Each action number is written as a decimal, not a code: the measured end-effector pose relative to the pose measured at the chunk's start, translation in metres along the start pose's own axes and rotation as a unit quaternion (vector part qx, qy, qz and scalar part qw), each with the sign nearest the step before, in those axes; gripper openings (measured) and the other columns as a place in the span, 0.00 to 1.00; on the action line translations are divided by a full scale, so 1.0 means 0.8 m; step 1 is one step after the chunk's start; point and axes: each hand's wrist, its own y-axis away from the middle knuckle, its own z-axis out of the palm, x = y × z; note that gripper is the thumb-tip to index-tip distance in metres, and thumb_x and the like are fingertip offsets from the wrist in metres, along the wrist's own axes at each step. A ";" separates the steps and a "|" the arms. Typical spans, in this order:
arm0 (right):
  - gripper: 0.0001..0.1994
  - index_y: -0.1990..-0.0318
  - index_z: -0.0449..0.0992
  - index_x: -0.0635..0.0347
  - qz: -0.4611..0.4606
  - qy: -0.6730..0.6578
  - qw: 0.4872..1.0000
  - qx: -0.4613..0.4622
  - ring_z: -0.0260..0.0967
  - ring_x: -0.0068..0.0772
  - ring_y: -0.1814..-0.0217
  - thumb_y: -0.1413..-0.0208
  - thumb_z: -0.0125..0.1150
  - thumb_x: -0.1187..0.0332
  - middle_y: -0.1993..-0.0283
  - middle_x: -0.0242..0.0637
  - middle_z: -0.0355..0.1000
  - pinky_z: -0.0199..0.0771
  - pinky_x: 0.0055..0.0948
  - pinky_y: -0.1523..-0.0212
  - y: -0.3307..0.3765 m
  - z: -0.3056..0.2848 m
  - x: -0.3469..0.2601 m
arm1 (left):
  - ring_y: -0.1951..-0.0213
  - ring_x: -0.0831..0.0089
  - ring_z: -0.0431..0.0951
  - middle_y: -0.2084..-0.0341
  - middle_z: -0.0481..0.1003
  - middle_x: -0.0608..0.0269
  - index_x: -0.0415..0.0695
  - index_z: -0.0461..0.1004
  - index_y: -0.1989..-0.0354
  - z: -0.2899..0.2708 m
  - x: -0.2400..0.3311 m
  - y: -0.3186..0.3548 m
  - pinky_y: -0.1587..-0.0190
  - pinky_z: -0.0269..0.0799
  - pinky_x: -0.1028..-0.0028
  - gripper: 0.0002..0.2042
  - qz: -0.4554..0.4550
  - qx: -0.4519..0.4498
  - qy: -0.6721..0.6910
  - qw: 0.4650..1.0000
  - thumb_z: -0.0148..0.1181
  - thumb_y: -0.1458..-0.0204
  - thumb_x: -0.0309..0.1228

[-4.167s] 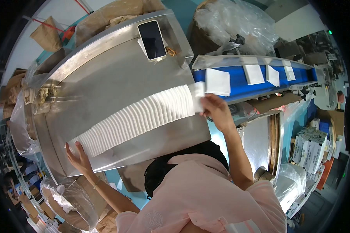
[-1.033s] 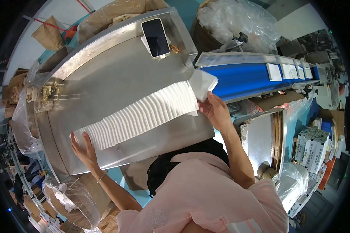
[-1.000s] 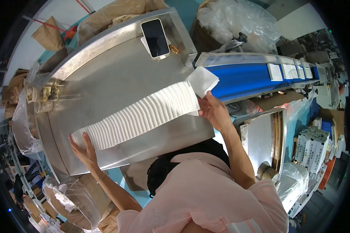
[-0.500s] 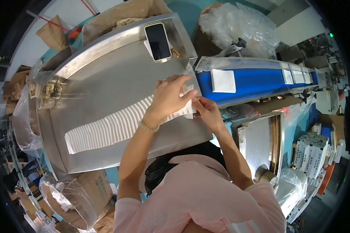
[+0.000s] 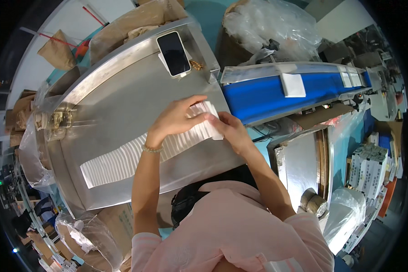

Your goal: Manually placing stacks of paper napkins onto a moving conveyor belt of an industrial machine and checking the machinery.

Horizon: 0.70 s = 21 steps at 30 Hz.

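A long row of white folded napkins (image 5: 115, 167) stands on edge, packed face to face, across the steel table (image 5: 122, 115). My left hand (image 5: 176, 117) curves over the row close to its right end, fingers on the far side and thumb on the near side, clasping the napkins. At that end my right hand (image 5: 233, 131) grips the last napkins, its fingertips against their face and close to my left thumb. Part of the row is hidden under my left hand and wrist.
Right of the table runs a blue conveyor belt (image 5: 254, 95) carrying a white folded napkin (image 5: 293, 85) and several more farther along. A phone (image 5: 173, 53) lies at the table's far edge beside a beaded bracelet (image 5: 196, 65). Clear plastic bags (image 5: 272, 25) fill a bin beyond the belt.
Both hands have shifted slightly left, and the right hand has closed in on the row's end, nearer the left thumb. On the belt, the nearest napkin has travelled rightward.
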 end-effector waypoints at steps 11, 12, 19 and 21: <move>0.09 0.60 0.74 0.66 -0.153 0.082 0.976 0.130 0.63 0.16 0.70 0.40 0.56 0.67 0.71 0.29 0.71 0.64 0.22 0.70 -0.023 -0.014 0.007 | 0.64 0.60 0.80 0.63 0.78 0.51 0.40 0.73 0.55 -0.004 0.004 0.017 0.59 0.73 0.67 0.24 -0.057 -0.043 -0.014 0.997 0.64 0.50 0.49; 0.08 0.65 0.74 0.67 -0.210 0.098 0.959 0.163 0.60 0.16 0.74 0.40 0.54 0.70 0.75 0.28 0.68 0.62 0.22 0.73 -0.022 -0.001 -0.035 | 0.64 0.60 0.80 0.63 0.78 0.51 0.40 0.73 0.55 -0.003 -0.005 0.021 0.59 0.73 0.67 0.24 -0.064 -0.038 -0.014 0.997 0.64 0.50 0.49; 0.20 0.50 0.73 0.66 -0.360 0.164 0.918 0.000 0.75 0.39 0.59 0.41 0.61 0.58 0.55 0.51 0.74 0.76 0.33 0.61 -0.064 0.068 -0.127 | 0.62 0.57 0.80 0.62 0.78 0.50 0.37 0.72 0.53 0.000 -0.006 0.022 0.55 0.73 0.65 0.24 -0.019 -0.020 0.040 0.999 0.65 0.51 0.44; 0.27 0.51 0.73 0.71 -0.338 0.171 0.925 0.032 0.75 0.46 0.55 0.41 0.58 0.49 0.55 0.53 0.73 0.76 0.36 0.60 -0.048 0.064 -0.113 | 0.60 0.57 0.80 0.61 0.78 0.51 0.37 0.72 0.52 -0.002 -0.008 0.027 0.54 0.73 0.65 0.24 -0.033 -0.016 0.063 0.997 0.66 0.51 0.43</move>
